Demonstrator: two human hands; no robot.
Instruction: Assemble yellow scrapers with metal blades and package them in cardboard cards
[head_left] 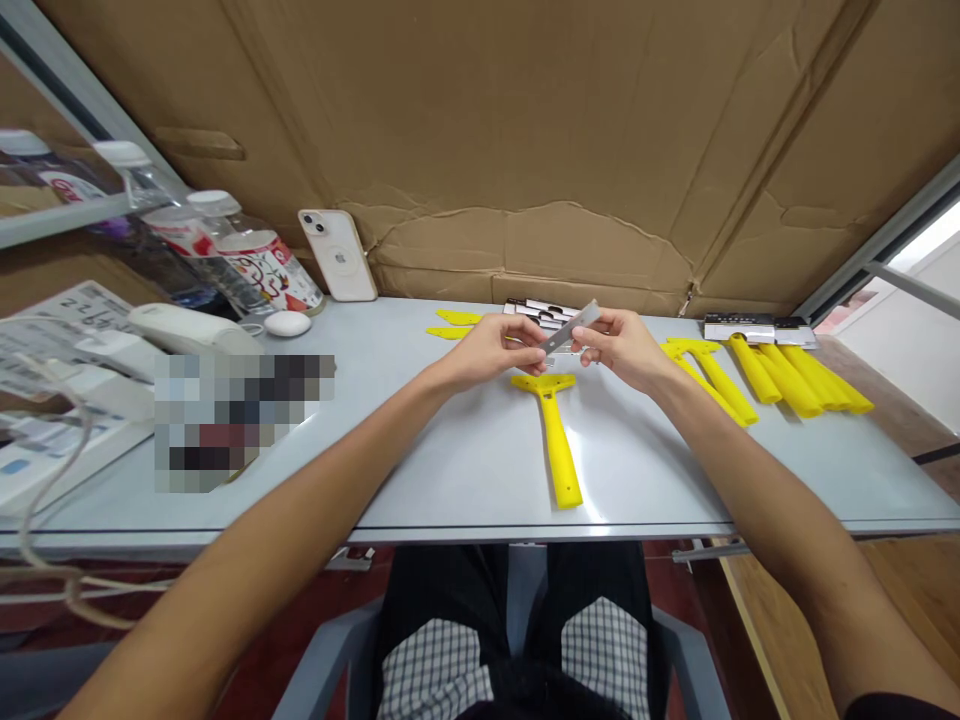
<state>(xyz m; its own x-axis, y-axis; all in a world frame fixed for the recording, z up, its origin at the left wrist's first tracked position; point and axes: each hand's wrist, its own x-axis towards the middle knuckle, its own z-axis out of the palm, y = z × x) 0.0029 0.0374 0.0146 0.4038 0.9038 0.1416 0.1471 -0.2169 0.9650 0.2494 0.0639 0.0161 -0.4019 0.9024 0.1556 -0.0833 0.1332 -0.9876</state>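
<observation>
A flat metal scraper blade (571, 330) with holes in it is held at a slant above the table. The fingertips of my left hand (495, 350) pinch its lower left end. Closed on its upper right end are the thumb and fingers of my right hand (626, 350). Just below the blade, a yellow scraper handle (556, 440) lies on the table, its wide T-shaped head toward the hands. Behind my hands are several black-and-white blade pieces (536, 310), partly hidden. Yellow flat pieces (457, 318) lie beyond my left hand.
Right of my right hand lie loose yellow handles (720, 385) and several scrapers (795, 375) with blade heads. A phone (341, 255) leans on the cardboard wall (480, 130). Bottles (255, 265), a white mouse (287, 324), cables and a blurred-out item crowd the table's left side.
</observation>
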